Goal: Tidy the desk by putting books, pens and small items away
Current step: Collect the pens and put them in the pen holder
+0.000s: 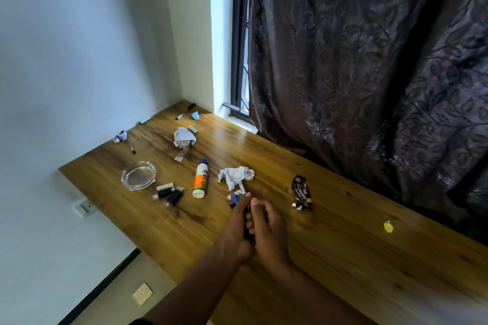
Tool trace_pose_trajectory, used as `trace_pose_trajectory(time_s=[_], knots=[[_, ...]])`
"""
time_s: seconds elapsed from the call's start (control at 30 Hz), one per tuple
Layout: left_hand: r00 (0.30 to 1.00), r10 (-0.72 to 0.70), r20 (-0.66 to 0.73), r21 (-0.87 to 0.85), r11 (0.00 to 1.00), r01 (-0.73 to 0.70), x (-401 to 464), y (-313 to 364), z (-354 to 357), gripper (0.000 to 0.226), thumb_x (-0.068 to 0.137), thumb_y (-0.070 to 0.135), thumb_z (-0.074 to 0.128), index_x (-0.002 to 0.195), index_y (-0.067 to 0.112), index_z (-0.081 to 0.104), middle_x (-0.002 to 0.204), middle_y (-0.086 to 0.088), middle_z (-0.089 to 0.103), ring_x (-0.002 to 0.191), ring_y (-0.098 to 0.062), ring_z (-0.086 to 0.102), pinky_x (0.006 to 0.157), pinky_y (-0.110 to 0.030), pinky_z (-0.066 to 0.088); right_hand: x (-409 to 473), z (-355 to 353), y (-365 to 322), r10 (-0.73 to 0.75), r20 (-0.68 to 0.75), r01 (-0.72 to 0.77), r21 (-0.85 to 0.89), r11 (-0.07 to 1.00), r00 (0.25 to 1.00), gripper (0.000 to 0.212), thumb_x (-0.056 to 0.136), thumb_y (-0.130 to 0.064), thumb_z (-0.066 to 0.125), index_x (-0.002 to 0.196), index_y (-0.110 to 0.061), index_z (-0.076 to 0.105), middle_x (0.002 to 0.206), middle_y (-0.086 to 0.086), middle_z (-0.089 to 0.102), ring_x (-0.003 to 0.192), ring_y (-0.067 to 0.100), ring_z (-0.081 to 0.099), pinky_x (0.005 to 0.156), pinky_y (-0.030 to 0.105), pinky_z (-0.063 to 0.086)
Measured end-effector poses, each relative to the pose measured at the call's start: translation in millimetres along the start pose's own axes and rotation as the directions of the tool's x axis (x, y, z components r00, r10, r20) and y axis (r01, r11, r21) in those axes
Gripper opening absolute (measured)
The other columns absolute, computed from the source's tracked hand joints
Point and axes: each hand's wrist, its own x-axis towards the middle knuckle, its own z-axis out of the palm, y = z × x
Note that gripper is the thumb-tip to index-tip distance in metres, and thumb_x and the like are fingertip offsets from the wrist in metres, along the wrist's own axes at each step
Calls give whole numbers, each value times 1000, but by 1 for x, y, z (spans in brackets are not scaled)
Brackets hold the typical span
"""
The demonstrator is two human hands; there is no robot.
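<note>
My left hand [237, 227] and my right hand [266, 224] are pressed together over the middle of the wooden desk [330, 258]. Between them they hold a dark slim object [249, 236], mostly hidden by the fingers. Just beyond my fingertips lie a few small items [235, 196], blue, white and yellow, beside a crumpled paper ball [235, 176]. A glue bottle [200, 179] lies to the left, with black lighters [169, 194] near it. Pens lie at the far corner [186, 111] and the far left edge [131, 145].
A glass ashtray [138, 175] sits at the left. Another crumpled paper [184, 137] lies farther back, and a small one [120, 136] by the wall. A dark snack wrapper [301, 192] and a yellow scrap [388, 226] lie to the right. A dark curtain [369, 60] hangs behind the desk.
</note>
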Motion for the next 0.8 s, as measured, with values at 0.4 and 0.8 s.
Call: trace_pose_trajectory(time_s=[0.4, 0.8], knots=[[954, 232, -190, 23, 972, -232, -9, 146, -28, 39, 101, 31, 63, 67, 19, 46, 50, 7, 32, 35, -5, 31, 32, -18, 28, 94, 94, -29, -182, 98, 197, -186, 963, 978, 13, 103, -32, 56, 103, -28, 68, 96, -13, 70, 91, 0, 65, 78, 34, 57], [854, 300, -426, 41, 949, -313, -13, 313, -109, 32, 100, 24, 60, 70, 14, 53, 57, 1, 48, 46, -11, 47, 44, -21, 43, 197, 274, -65, -263, 479, 478, -411, 776, 838, 24, 94, -22, 64, 116, -20, 72, 106, -2, 77, 96, 13, 70, 82, 32, 57]])
